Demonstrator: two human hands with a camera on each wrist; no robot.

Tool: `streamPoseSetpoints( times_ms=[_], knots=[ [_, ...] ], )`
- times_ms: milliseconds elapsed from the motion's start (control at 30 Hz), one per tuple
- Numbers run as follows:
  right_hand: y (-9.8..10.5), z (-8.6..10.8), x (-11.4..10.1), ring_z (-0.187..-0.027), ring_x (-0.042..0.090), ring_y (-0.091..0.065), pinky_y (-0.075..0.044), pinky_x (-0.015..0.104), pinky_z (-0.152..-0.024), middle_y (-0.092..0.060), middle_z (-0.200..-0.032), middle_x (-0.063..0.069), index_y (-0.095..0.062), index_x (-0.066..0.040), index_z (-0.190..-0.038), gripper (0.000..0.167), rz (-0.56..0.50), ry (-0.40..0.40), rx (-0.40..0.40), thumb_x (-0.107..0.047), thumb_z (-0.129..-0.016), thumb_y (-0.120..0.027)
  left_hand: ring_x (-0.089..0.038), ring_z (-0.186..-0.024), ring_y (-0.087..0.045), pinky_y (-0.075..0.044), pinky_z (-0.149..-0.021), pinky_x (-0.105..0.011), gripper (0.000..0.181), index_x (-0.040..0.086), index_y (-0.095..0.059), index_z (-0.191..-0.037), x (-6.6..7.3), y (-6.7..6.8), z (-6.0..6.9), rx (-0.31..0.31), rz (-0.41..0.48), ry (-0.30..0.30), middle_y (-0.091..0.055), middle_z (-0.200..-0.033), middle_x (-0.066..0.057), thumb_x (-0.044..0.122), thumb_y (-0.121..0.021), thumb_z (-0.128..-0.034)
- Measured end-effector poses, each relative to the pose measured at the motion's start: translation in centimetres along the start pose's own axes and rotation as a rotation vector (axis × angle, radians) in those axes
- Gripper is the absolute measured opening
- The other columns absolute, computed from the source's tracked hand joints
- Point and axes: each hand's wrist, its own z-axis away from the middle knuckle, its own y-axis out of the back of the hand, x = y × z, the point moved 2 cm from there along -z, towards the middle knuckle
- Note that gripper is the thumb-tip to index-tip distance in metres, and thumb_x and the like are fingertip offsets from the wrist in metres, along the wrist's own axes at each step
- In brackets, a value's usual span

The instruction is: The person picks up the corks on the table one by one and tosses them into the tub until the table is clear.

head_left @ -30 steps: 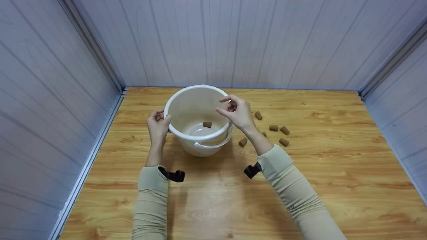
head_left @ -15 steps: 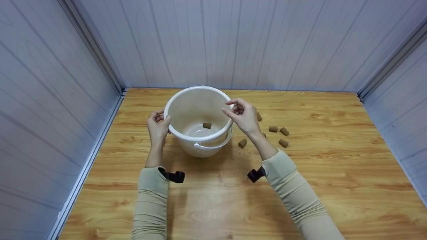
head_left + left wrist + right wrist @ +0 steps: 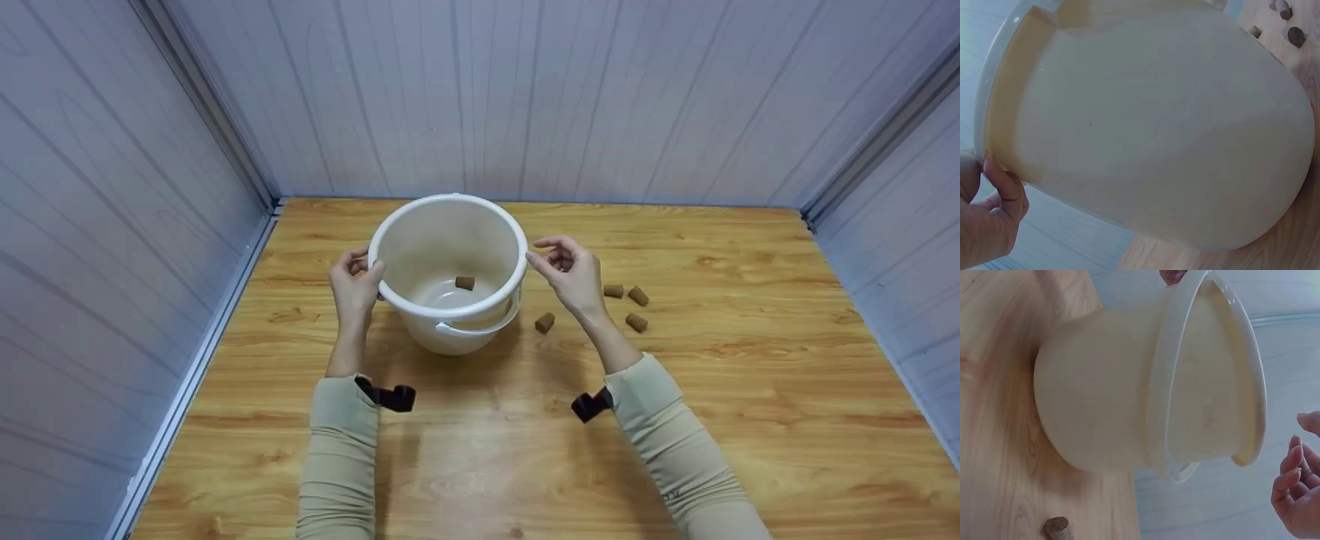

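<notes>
A white bucket [image 3: 450,341] stands upright on the wooden table, its handle [image 3: 480,330] hanging down at the front right. My left hand [image 3: 355,289] grips its rim on the left side, thumb over the edge and fingers below, as the left wrist view also shows. One brown cork [image 3: 465,283] lies at the bottom of the bucket. Just right of the rim, my right hand [image 3: 571,276] hovers with loosely bent fingers and holds nothing; the right wrist view shows this hand [image 3: 1300,489] apart from the bucket. More corks [image 3: 636,322] lie beyond it.
Several corks are scattered on the table [image 3: 480,450] right of the bucket, one cork [image 3: 545,323] close to its base. My right hand and forearm hide part of that area. Pale panel walls [image 3: 495,97] enclose the table at the back and sides.
My right hand has moved right, from over the bucket's right rim to outside it, and now covers some corks that were visible. The left hand and bucket stay put.
</notes>
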Motion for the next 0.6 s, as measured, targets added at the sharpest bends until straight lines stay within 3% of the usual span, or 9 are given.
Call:
streamPoseSetpoints(
  times_ms=[333,467,600],
  knots=[
    [1.0,1.9,-1.6,-0.058,0.007,-0.051,-0.040,0.012,-0.050,-0.062,-0.070,0.010,-0.062,0.018,-0.097,0.017,-0.007,0.000,0.008,0.007,-0.084,-0.068,-0.009,-0.049,-0.053,-0.039,-0.035,-0.012,0.030,-0.011,-0.060,-0.109,0.0,-0.1,0.0,0.012,-0.028,0.001,-0.056,-0.078,-0.010,-0.008,-0.056,-0.0795],
    [1.3,2.3,-0.4,-0.059,0.008,-0.050,-0.040,0.012,-0.051,-0.061,-0.071,0.011,-0.061,0.019,-0.098,0.019,0.000,-0.020,0.013,0.007,-0.085,-0.068,-0.010,-0.051,-0.053,-0.040,-0.036,-0.012,0.031,-0.010,-0.060,-0.110,0.0,-0.1,0.1,0.017,-0.042,0.010,-0.055,-0.081,-0.012,-0.007,-0.056,-0.0795],
    [1.5,2.6,2.6,-0.061,0.009,-0.050,-0.041,0.012,-0.053,-0.060,-0.073,0.011,-0.061,0.018,-0.100,0.021,0.009,-0.049,0.029,0.006,-0.084,-0.069,-0.009,-0.052,-0.053,-0.041,-0.036,-0.013,0.031,-0.010,-0.061,-0.109,-0.1,-0.1,0.1,0.017,-0.032,0.007,-0.056,-0.081,-0.012,-0.008,-0.056,-0.0789]
  ],
)
